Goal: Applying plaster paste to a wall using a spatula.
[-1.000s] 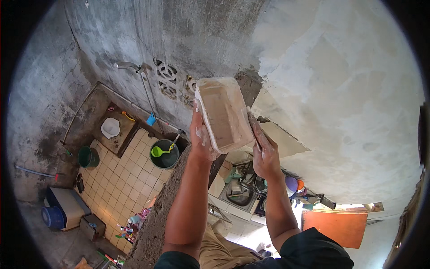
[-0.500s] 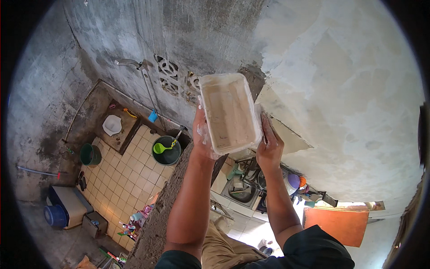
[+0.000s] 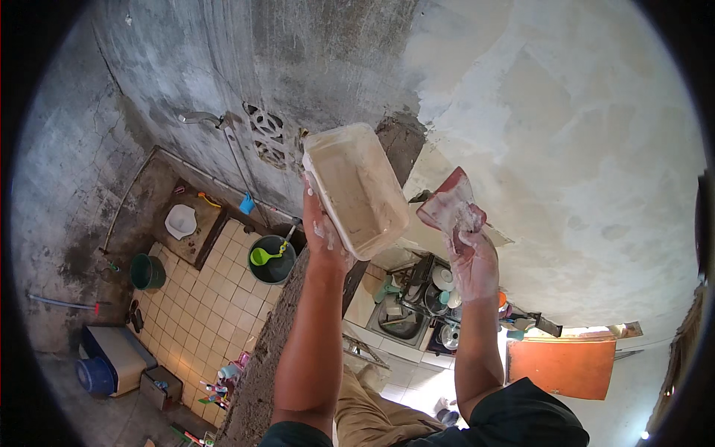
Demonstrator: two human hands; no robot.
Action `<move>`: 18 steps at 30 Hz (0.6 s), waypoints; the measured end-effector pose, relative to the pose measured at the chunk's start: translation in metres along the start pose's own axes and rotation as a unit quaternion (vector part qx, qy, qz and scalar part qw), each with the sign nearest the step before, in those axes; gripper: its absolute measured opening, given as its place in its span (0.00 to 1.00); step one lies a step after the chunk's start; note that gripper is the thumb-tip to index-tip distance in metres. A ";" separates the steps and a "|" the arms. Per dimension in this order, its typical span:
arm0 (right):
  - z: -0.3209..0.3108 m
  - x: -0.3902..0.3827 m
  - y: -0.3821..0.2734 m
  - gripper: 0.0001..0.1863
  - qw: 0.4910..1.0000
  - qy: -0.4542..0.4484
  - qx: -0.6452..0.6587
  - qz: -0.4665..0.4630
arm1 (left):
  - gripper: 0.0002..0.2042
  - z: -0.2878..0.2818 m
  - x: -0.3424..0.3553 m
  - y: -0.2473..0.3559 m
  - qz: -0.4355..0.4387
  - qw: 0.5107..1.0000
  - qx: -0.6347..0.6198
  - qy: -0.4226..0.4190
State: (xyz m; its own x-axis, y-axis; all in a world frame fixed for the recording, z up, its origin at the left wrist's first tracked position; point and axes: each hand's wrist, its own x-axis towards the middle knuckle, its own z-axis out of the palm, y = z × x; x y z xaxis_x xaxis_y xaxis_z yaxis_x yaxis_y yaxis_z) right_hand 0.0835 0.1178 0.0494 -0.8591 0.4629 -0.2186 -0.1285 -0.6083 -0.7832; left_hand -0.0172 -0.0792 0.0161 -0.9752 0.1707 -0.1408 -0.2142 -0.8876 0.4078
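My left hand [image 3: 325, 237] grips the side of a rectangular plastic tub [image 3: 359, 195], whose open top faces me. Whitish residue coats the tub's inside and rim. To its right, my right hand [image 3: 474, 264] pinches a flat red putty spreader [image 3: 445, 203] smeared with white putty. The spreader is raised beside the tub's right edge, apart from it. White smears mark the fingers of both hands. Beyond the spreader, the wall [image 3: 566, 141] on the right bears patchy pale putty.
A rough wall top [image 3: 257, 372] runs below my left arm. Far below on the left are a tiled floor [image 3: 201, 313], a squat toilet [image 3: 180, 222] and a dark green tub [image 3: 271, 268] with a green dipper. A sink [image 3: 400, 326] and pots lie beneath my right arm.
My right hand has moved away from the tub's side and turned, bringing the red spreader into view. The tub has shifted left and tilted in my left hand.
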 end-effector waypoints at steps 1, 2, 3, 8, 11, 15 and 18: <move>0.004 -0.004 0.003 0.18 1.000 -0.001 0.000 0.001 | 0.30 -0.006 0.003 -0.004 0.006 1.000 -0.007 -0.015; 0.014 -0.010 0.005 0.18 0.999 -0.006 -0.040 -0.028 | 0.31 -0.007 0.004 -0.004 0.010 0.999 -0.013 -0.031; 0.020 -0.014 0.009 0.18 0.995 -0.012 -0.080 -0.056 | 0.31 -0.007 0.003 -0.004 0.010 0.999 -0.013 -0.030; 0.032 -0.014 0.028 0.19 0.970 -0.004 -0.210 -0.122 | 0.31 0.012 -0.010 -0.004 -0.011 0.997 0.062 -0.051; 0.045 -0.004 0.035 0.16 0.961 0.015 -0.207 -0.183 | 0.30 0.008 -0.007 -0.004 -0.050 0.996 0.054 -0.054; 0.058 0.014 0.021 0.11 0.939 0.043 -0.180 -0.290 | 0.31 0.004 -0.004 -0.009 -0.045 0.996 0.062 -0.053; 0.056 0.015 0.003 0.08 0.859 0.033 -0.444 -0.253 | 0.31 0.008 -0.007 -0.005 -0.020 0.995 0.067 -0.067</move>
State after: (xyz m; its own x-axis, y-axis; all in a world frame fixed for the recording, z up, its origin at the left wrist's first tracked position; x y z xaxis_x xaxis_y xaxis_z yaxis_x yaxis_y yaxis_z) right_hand 0.0426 0.0864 0.0763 -0.7705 0.5771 0.2708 -0.0233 0.3991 -0.9166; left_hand -0.0096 -0.0726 0.0220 -0.9624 0.2683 -0.0417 -0.2499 -0.8156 0.5219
